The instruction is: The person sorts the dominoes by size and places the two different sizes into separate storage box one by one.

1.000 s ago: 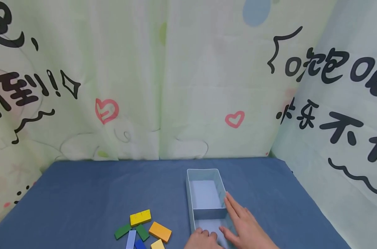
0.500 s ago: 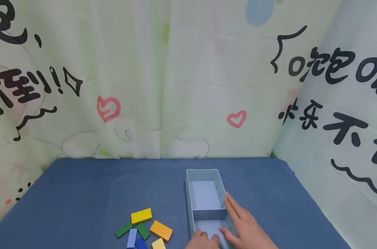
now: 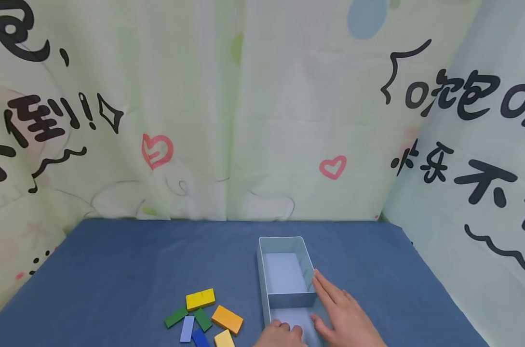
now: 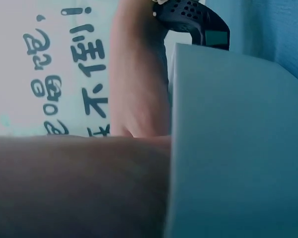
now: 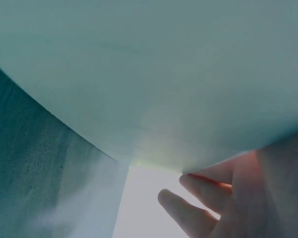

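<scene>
Tray point(image 3: 262, 274), pale blue-grey with 2 compartments, is lying lengthwise on the blue cloth point(image 3: 114, 279); its near end is running out of the head view. Right hand point(image 3: 346, 315) is resting along the tray's right side: fingers extending straight, tips meeting the rim near the divider point(image 3: 290, 300), thumb standing well apart over the near compartment point(image 3: 294, 315), no curled grip showing. Left hand point(image 3: 284, 336) is sitting toward the near end, fingers looking bent; the frame edge is cutting it off, so cannot tell whether it is holding the wall.

To the left, a yellow block point(image 3: 200, 300), 2 green blocks point(image 3: 176, 317), a light-blue block point(image 3: 186, 329), a dark-blue block point(image 3: 200, 339), a pale-yellow block point(image 3: 224, 339) and an orange block point(image 3: 227, 319) are lying loose.

Judgement: the person is probably steadying the tray. Pressing evenly with the 2 hands, keeping the base flat and not squeezing the thin walls should be working best; any leftward slide would be risking the orange block, the nearest.
</scene>
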{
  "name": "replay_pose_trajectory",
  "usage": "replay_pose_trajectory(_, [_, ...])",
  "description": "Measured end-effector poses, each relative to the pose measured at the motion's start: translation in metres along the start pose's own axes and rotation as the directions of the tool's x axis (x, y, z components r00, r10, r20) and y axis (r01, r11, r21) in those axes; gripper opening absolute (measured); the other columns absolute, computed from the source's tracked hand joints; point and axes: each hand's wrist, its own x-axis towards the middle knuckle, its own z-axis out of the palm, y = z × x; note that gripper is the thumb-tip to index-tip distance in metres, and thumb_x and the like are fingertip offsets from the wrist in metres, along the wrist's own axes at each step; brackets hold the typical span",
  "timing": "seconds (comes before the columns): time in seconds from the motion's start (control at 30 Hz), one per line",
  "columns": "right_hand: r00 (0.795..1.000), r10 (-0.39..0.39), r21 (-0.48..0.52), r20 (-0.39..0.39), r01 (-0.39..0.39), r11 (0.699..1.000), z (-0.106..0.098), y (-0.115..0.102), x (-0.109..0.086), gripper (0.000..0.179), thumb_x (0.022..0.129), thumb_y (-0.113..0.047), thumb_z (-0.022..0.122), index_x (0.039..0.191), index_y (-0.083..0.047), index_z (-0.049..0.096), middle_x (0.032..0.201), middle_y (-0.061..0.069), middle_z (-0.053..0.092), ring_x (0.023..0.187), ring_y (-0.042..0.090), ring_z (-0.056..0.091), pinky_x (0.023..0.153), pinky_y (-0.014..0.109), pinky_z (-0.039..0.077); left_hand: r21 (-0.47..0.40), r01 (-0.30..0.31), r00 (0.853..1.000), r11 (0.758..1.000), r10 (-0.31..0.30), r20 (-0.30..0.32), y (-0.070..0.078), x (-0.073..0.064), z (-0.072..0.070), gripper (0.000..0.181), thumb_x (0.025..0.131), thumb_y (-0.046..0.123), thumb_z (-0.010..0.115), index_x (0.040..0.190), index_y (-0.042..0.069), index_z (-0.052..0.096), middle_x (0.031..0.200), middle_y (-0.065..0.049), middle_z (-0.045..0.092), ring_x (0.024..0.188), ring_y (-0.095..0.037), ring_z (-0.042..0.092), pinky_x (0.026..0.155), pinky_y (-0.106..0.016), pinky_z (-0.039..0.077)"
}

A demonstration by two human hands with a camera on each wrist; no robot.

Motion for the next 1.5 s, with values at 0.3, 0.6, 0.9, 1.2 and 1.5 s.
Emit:
replay_pose_trajectory(0.3, [1.000, -0.027, -0.084, -0.002, 0.027, 0.996, -0.006, 0.002, -0.001, 0.059, 0.082, -0.019, 0.059, 0.137, -0.011, 0.038, 0.143, -0.002, 0.034, 0.119, 0.016, 0.048, 0.083, 0.039, 0.046, 0.005, -0.065, 0.997, 0.998, 0.065, 0.048, -0.006, 0.000, -0.008, 0.021, 0.090, 0.046, 0.044, 0.083, 0.036, 0.061, 0.065, 0.010, 0.044, 0.054, -0.004, 0.038, 0.056, -0.018, 0.025])
replay_pose_trajectory(0.6, [1.000, 0.028, -0.081, -0.001, -0.028, 0.996, -0.005, 0.005, -0.001, 0.056, 0.084, -0.016, 0.057, 0.136, -0.008, 0.038, 0.144, 0.000, 0.033, 0.123, 0.018, 0.044, 0.085, 0.039, 0.045, 0.190, -0.147, 0.976, 0.971, 0.174, -0.132, -0.005, -0.004, -0.011, 0.036, 0.091, 0.043, 0.044, 0.058, 0.031, 0.049, 0.057, 0.010, 0.035, 0.047, -0.003, 0.029, 0.053, -0.018, 0.018])
replay_pose_trajectory(0.9, [0.999, 0.008, -0.074, -0.037, -0.011, 0.997, -0.004, 0.006, 0.002, 0.055, 0.083, -0.012, 0.056, 0.135, -0.008, 0.039, 0.143, 0.001, 0.034, 0.122, 0.019, 0.045, 0.085, 0.039, 0.045, 0.098, -0.128, 0.992, 0.987, 0.127, 0.015, -0.006, 0.002, -0.012, 0.023, 0.090, 0.048, 0.043, 0.105, 0.040, 0.058, 0.072, 0.009, 0.050, 0.057, -0.005, 0.041, 0.057, -0.018, 0.028])
replay_pose_trajectory(1.2, [0.996, -0.022, -0.024, -0.086, 0.020, 1.000, 0.002, 0.008, 0.002, 0.056, 0.083, -0.008, 0.056, 0.135, -0.004, 0.038, 0.144, 0.005, 0.033, 0.121, 0.020, 0.045, 0.084, 0.037, 0.045, -0.122, -0.237, 0.970, 0.964, 0.242, 0.030, -0.013, -0.001, -0.022, 0.026, 0.089, 0.038, 0.051, 0.112, 0.031, 0.060, 0.090, 0.011, 0.058, 0.069, 0.002, 0.047, 0.064, -0.011, 0.036])
replay_pose_trajectory(1.5, [0.998, -0.044, 0.003, -0.035, 0.044, 0.999, -0.001, 0.007, 0.002, 0.053, 0.085, -0.007, 0.052, 0.136, -0.003, 0.036, 0.144, 0.007, 0.032, 0.117, 0.019, 0.050, 0.079, 0.035, 0.043, -0.305, -0.122, 0.989, 0.945, 0.088, -0.121, -0.038, -0.037, -0.063, 0.021, 0.087, 0.015, 0.058, 0.105, 0.025, 0.062, 0.093, 0.012, 0.057, 0.075, 0.002, 0.049, 0.064, -0.011, 0.042])
